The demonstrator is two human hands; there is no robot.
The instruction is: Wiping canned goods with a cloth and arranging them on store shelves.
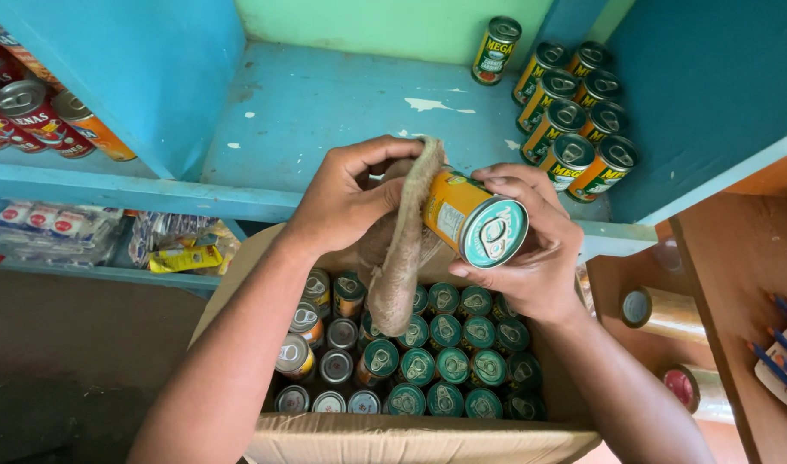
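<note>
cardboard box [428, 442] below, can [472, 219] in right hand [531, 249], cloth [402, 249] in left hand [346, 198]

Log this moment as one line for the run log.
left hand: wiping with beige cloth | right hand: holding orange tin can | below: cardboard box of cans

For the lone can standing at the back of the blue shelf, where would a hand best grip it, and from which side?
Grip the lone can around its cylindrical side wall, coming from the open left or front. It stands upright apart from the rows of cans to its right, so those sides are free.
</note>
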